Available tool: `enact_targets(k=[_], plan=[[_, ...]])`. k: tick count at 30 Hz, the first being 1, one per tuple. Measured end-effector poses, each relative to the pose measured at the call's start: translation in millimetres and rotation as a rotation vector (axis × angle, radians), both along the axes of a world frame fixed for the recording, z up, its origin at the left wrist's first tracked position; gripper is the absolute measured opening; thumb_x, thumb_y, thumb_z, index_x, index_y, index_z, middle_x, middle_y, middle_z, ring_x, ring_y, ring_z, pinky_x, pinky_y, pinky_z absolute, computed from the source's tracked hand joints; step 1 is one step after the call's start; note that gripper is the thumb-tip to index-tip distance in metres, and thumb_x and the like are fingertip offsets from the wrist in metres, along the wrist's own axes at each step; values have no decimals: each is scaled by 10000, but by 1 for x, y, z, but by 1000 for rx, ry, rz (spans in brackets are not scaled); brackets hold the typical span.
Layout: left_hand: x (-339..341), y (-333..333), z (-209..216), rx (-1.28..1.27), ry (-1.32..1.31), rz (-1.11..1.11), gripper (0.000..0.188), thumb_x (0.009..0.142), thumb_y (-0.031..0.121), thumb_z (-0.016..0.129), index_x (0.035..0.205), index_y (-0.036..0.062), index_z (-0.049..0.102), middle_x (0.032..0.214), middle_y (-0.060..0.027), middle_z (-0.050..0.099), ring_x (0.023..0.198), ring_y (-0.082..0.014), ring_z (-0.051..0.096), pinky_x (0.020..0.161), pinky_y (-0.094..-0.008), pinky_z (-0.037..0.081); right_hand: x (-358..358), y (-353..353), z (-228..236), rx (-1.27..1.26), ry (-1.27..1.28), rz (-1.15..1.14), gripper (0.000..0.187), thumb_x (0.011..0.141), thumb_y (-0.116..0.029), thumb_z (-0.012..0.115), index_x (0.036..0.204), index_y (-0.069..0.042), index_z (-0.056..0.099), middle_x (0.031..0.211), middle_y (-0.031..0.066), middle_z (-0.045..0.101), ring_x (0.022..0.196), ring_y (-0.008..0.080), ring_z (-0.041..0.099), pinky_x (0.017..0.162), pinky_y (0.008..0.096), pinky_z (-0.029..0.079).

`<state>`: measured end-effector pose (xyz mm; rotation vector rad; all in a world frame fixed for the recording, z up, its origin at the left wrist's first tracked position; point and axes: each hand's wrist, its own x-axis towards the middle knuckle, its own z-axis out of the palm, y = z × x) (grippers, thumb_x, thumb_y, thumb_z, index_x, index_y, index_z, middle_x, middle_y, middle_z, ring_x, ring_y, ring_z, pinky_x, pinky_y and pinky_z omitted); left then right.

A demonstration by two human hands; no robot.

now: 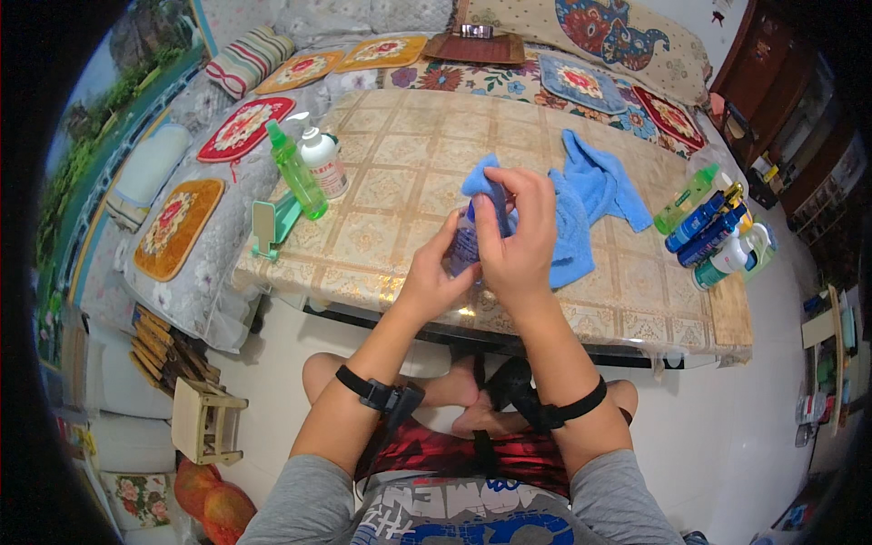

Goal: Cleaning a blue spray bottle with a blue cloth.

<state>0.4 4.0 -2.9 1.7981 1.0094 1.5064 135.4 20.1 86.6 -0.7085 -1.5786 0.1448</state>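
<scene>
Over the near middle of the table, my left hand (429, 274) is wrapped round a small see-through bottle (462, 245) of a purplish tint. My right hand (523, 232) pinches a blue cloth (481, 174) against the bottle's upper end, fingers bent over it. Behind and beside the right hand a crumpled blue towel (590, 204) lies on the table; whether the cloth in my fingers is part of it cannot be told. The fingers hide much of the bottle's top.
On the table's left stand a green spray bottle (297, 171), a white pump bottle (323, 163) and a green stand with a mirror-like panel (265, 227). Several bottles, among them a green one (683, 202), cluster at the right edge. A wooden stool (204, 420) is at lower left.
</scene>
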Motion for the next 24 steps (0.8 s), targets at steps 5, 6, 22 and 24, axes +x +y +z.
enact_targets(k=[5, 6, 22, 24], plan=[[0, 1, 0, -16, 16, -10, 812, 835, 45, 748, 1530, -35, 335, 1382, -218, 576, 1235, -230, 588, 1050, -359, 463, 2, 8, -3, -175, 152, 156, 194, 939, -107, 656, 1108, -12, 672, 1014, 134, 635, 878, 241, 625, 772, 334, 502], [1, 0, 1, -33, 7, -24, 816, 838, 50, 752, 1531, -41, 329, 1384, -219, 575, 1230, -229, 590, 1046, -357, 465, 2, 10, -6, -217, 206, 213, 186, 967, -133, 640, 1099, -9, 681, 989, 117, 652, 861, 207, 631, 759, 315, 499], [-1, 1, -1, 4, 40, -13, 837, 852, 114, 779, 1527, -59, 315, 1395, -251, 564, 1235, -244, 598, 1042, -359, 471, 3, 7, -23, -360, 260, 229, 235, 1036, -136, 508, 1083, 49, 647, 987, 141, 675, 887, 223, 647, 795, 340, 502], [-2, 0, -1, 8, 36, -11, 838, 850, 111, 777, 1529, -57, 314, 1377, -245, 577, 1214, -239, 607, 1034, -357, 474, 3, 5, -23, -314, 202, 195, 214, 1013, -104, 511, 1078, 61, 632, 1001, 183, 658, 916, 305, 649, 822, 368, 503]])
